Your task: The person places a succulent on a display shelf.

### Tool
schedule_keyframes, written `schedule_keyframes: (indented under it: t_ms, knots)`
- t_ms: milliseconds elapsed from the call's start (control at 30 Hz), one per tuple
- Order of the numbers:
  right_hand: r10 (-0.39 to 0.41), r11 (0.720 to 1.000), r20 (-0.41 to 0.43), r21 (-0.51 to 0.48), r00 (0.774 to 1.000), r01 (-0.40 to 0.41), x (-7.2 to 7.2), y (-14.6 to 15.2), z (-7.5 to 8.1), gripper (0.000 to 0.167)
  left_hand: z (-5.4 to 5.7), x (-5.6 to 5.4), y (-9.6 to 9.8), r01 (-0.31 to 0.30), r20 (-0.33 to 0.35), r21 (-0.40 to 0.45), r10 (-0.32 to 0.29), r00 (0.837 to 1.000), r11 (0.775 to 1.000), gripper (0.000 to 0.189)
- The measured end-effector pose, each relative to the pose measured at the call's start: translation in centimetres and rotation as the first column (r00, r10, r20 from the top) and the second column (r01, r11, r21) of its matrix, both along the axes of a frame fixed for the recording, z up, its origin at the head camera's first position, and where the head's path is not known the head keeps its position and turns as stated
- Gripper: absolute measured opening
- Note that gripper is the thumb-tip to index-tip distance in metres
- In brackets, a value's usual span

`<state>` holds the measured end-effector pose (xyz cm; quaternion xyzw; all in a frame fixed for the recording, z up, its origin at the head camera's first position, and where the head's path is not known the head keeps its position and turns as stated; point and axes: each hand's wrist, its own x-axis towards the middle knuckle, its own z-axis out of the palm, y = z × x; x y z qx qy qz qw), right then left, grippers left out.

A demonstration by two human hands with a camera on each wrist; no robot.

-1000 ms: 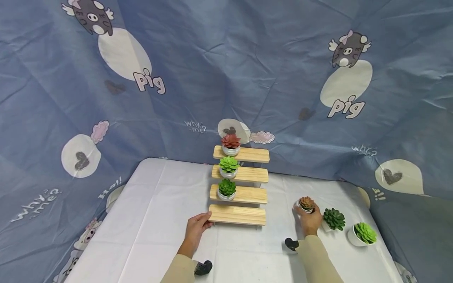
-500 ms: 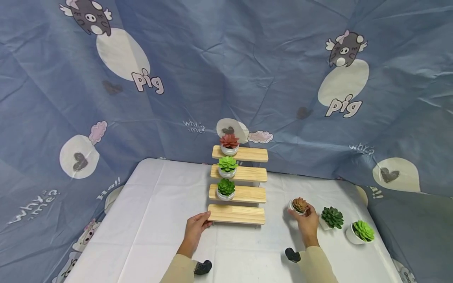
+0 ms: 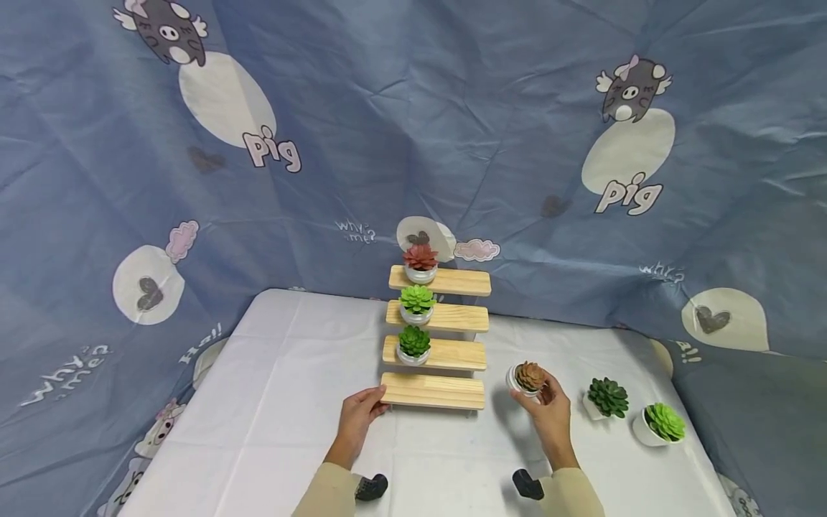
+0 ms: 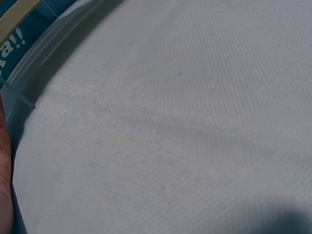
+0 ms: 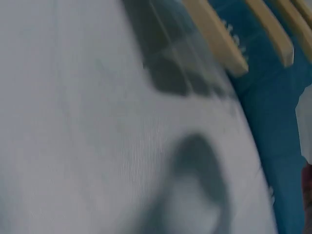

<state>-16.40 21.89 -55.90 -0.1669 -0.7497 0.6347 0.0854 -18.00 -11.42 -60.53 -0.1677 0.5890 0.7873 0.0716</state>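
My right hand (image 3: 548, 415) grips a white pot with an orange-brown succulent (image 3: 530, 376), held above the table to the right of the stand; its shadow falls on the cloth below. In the right wrist view only an edge of the white pot (image 5: 305, 124) shows. My left hand (image 3: 359, 416) pinches the left end of the lowest board of a four-tier wooden plant stand (image 3: 446, 392). Potted succulents stand at the left of the upper boards: a red one (image 3: 421, 260) on top, a light green one (image 3: 417, 301) below it, then a dark green one (image 3: 413, 343).
Right of my right hand, a dark green succulent (image 3: 607, 398) and a bright green succulent (image 3: 662, 424) stand in white pots on the white-covered table (image 3: 291, 373). A blue printed cloth (image 3: 362, 158) hangs behind and at both sides.
My right hand has carried the orange-brown succulent leftward, away from the two pots at the right and nearer the stand. The left hand has stayed at the lowest board.
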Motion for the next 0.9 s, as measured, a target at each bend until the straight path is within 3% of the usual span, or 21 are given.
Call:
schedule_keyframes:
  t_ms: [133,400,767,900]
  knots:
    - [0.023,1.000,-0.031,-0.008,0.999,-0.023,0.3,-1.2,1.0,0.073,-0.7,-0.2,0.3,-0.012,-0.004,-0.001,0.012,1.000,1.000,0.036]
    - [0.096,0.994,-0.081,-0.046,0.992,-0.100,0.5,-3.9,2.2,0.070,-0.3,0.0,0.2,-0.019,0.005,0.001,0.019,1.000,1.000,0.035]
    - [0.228,0.972,-0.126,-0.032,0.965,-0.234,0.6,-7.6,1.6,0.067,-0.3,-0.1,0.3,-0.030,0.011,-0.006,0.030,0.999,1.000,0.036]
    - [0.283,0.955,-0.157,-0.044,0.946,-0.293,0.4,-9.1,1.5,0.067,-0.3,-0.1,0.5,-0.027,0.007,0.008,0.027,1.000,1.000,0.035]
